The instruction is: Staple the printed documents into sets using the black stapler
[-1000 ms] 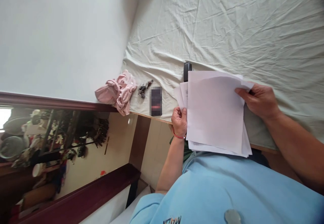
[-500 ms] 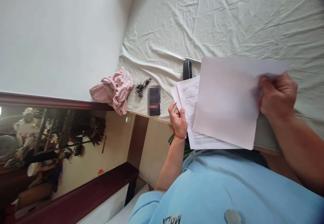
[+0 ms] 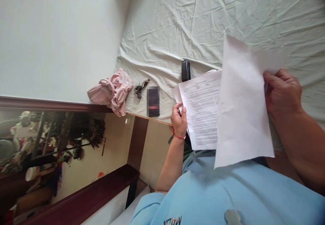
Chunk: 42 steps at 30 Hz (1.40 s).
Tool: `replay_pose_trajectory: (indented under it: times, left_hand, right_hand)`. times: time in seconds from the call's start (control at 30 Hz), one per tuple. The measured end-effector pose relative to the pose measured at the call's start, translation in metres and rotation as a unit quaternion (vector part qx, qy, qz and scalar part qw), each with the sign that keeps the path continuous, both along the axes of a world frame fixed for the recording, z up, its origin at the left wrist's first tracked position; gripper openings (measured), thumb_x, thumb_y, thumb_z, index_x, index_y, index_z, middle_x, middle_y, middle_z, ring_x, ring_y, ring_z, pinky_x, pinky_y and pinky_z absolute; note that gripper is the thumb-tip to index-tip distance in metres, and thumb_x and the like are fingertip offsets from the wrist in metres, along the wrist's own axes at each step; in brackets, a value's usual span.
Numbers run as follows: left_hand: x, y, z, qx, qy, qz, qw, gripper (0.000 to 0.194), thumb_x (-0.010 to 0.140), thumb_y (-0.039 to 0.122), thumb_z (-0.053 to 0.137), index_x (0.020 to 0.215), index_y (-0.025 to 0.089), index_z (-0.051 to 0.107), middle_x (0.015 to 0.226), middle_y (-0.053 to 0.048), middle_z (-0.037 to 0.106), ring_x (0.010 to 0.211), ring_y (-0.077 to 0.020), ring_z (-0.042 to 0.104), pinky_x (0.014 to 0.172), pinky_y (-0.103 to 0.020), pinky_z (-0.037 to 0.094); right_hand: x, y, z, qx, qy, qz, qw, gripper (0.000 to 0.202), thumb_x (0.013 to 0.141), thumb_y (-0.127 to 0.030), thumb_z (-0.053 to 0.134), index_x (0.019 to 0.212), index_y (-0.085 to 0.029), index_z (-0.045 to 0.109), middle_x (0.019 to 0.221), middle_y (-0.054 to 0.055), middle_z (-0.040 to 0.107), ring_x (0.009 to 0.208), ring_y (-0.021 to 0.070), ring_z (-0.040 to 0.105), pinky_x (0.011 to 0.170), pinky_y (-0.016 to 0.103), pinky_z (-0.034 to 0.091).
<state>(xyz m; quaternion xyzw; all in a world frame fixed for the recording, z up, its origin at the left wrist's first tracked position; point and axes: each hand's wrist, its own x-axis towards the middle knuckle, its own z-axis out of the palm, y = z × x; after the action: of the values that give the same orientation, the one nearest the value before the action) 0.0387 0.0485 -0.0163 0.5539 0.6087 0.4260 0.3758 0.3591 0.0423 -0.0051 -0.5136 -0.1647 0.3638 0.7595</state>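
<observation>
My left hand (image 3: 179, 120) grips the left edge of several printed sheets (image 3: 201, 113), its thumb lying on top. The upper sheet is covered in small lines of text under a heading. My right hand (image 3: 283, 91) pinches the right side of a blank-looking white sheet (image 3: 242, 106). That sheet is lifted and tilted, and it hides the right part of the printed sheets. Just beyond the papers a black stapler (image 3: 186, 70) lies on the cloth-covered surface.
A dark phone-like rectangle (image 3: 153, 101), partly pixelated, lies near the surface edge. Left of it are a bunch of keys (image 3: 140, 88) and a crumpled pink cloth (image 3: 114, 91) by the white wall (image 3: 58, 38). Wrinkled pale cloth (image 3: 162, 32) covers the surface.
My right hand has drawn the blank sheet to the right and tilted it up, uncovering more of the printed page. My left hand keeps its hold with its fingers drawn in closer.
</observation>
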Motion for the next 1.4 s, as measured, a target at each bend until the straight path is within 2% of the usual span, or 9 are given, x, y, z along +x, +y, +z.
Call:
replay_pose_trajectory:
  times: [0.2, 0.3, 0.4, 0.5, 0.7, 0.9, 1.13, 1.3, 1.4]
  left_hand:
    - [-0.003, 0.005, 0.004, -0.067, -0.066, -0.027, 0.995, 0.06, 0.088, 0.062, 0.076, 0.129, 0.019, 0.066, 0.125, -0.014, 0.075, 0.112, -0.0251, 0.072, 0.1, -0.039, 0.056]
    - [-0.003, 0.006, 0.007, -0.095, -0.087, -0.031, 0.991, 0.055, 0.084, 0.062, 0.08, 0.114, 0.018, 0.069, 0.109, -0.01, 0.076, 0.098, -0.0209, 0.071, 0.093, -0.034, 0.056]
    - [-0.003, 0.004, 0.011, -0.094, -0.063, -0.037, 0.993, 0.046, 0.085, 0.062, 0.079, 0.094, 0.018, 0.068, 0.087, -0.002, 0.068, 0.082, -0.0158, 0.062, 0.083, -0.029, 0.052]
    - [-0.003, 0.003, 0.016, -0.073, -0.018, -0.059, 0.995, 0.042, 0.089, 0.06, 0.075, 0.085, 0.019, 0.07, 0.08, 0.0, 0.06, 0.077, -0.0145, 0.056, 0.079, -0.027, 0.049]
    - [-0.002, 0.002, 0.025, -0.054, 0.058, -0.123, 0.989, 0.038, 0.094, 0.056, 0.071, 0.082, 0.021, 0.08, 0.084, -0.005, 0.066, 0.096, -0.0233, 0.062, 0.097, -0.037, 0.052]
    - [0.005, -0.003, 0.013, -0.067, 0.059, -0.043, 0.995, 0.022, 0.076, 0.039, 0.09, 0.085, 0.02, 0.085, 0.098, -0.008, 0.072, 0.105, -0.0267, 0.068, 0.106, -0.044, 0.052]
    - [-0.004, -0.012, 0.008, -0.052, -0.095, -0.023, 0.994, 0.031, 0.074, 0.045, 0.092, 0.079, 0.018, 0.077, 0.098, -0.005, 0.074, 0.101, -0.022, 0.07, 0.101, -0.036, 0.054]
    - [-0.006, -0.015, 0.009, -0.073, -0.249, 0.003, 0.966, 0.036, 0.078, 0.046, 0.089, 0.096, 0.02, 0.072, 0.106, -0.004, 0.079, 0.103, -0.0204, 0.074, 0.099, -0.034, 0.058]
    - [-0.007, -0.014, 0.009, -0.064, -0.297, 0.036, 0.952, 0.034, 0.079, 0.043, 0.087, 0.101, 0.023, 0.072, 0.107, -0.003, 0.081, 0.103, -0.0208, 0.075, 0.099, -0.033, 0.058]
  right_hand:
    - [0.0, 0.001, 0.0, -0.006, 0.018, -0.019, 1.0, 0.027, 0.049, -0.022, 0.081, 0.067, -0.022, 0.06, 0.077, 0.004, 0.066, 0.096, 0.0282, 0.071, 0.09, 0.047, 0.061]
    - [0.0, 0.0, 0.0, -0.006, 0.013, -0.015, 1.0, 0.028, 0.052, -0.022, 0.081, 0.078, -0.021, 0.071, 0.083, 0.005, 0.071, 0.096, 0.0274, 0.072, 0.089, 0.046, 0.061]
    - [0.0, -0.001, -0.001, -0.004, 0.012, -0.009, 1.0, 0.028, 0.053, -0.021, 0.081, 0.081, -0.021, 0.073, 0.084, 0.005, 0.073, 0.098, 0.0281, 0.072, 0.087, 0.045, 0.062]
    - [0.0, -0.001, -0.002, 0.001, 0.004, -0.003, 1.0, 0.028, 0.055, -0.022, 0.08, 0.082, -0.021, 0.073, 0.085, 0.007, 0.073, 0.103, 0.0299, 0.072, 0.088, 0.046, 0.062]
    - [-0.002, 0.0, 0.0, 0.004, 0.001, 0.0, 1.0, 0.026, 0.056, -0.022, 0.08, 0.08, -0.021, 0.07, 0.085, 0.007, 0.073, 0.105, 0.0304, 0.071, 0.086, 0.044, 0.061]
    - [-0.001, 0.0, -0.001, 0.008, 0.012, -0.003, 1.0, 0.026, 0.053, -0.023, 0.082, 0.073, -0.021, 0.065, 0.081, 0.007, 0.07, 0.104, 0.0305, 0.071, 0.09, 0.045, 0.061]
    - [-0.002, -0.001, 0.003, 0.014, 0.027, 0.003, 1.0, 0.029, 0.054, -0.022, 0.084, 0.073, -0.02, 0.062, 0.081, 0.005, 0.068, 0.108, 0.0302, 0.071, 0.091, 0.045, 0.062]
    - [0.0, -0.002, 0.004, 0.016, 0.04, 0.009, 0.999, 0.029, 0.055, -0.021, 0.081, 0.067, -0.02, 0.056, 0.075, 0.001, 0.062, 0.099, 0.0259, 0.072, 0.09, 0.044, 0.063]
    - [0.001, -0.001, 0.002, 0.02, 0.026, 0.012, 0.999, 0.024, 0.057, -0.021, 0.08, 0.07, -0.021, 0.06, 0.08, 0.002, 0.066, 0.098, 0.025, 0.072, 0.091, 0.045, 0.063]
